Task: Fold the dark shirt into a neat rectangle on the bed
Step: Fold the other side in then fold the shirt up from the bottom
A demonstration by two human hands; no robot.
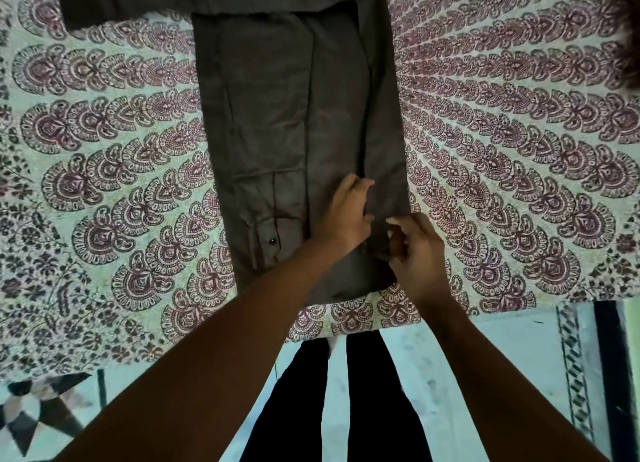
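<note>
The dark grey-brown shirt point(277, 115) lies flat on the bed as a long narrow strip running away from me, its sides folded inward. A sleeve sticks out to the left at the far end. A cuff with a dark button point(272, 241) shows near the strip's close left part. My left hand point(346, 212) presses flat on the folded right panel close to the near end. My right hand point(415, 250) pinches the cloth at the shirt's near right edge, fingers curled on the fabric.
The bed is covered with a white sheet point(519, 115) printed with maroon paisley rows. Its near edge point(381, 319) runs just below the shirt. Pale tiled floor point(485, 357) and my dark trouser legs point(374, 392) lie below it.
</note>
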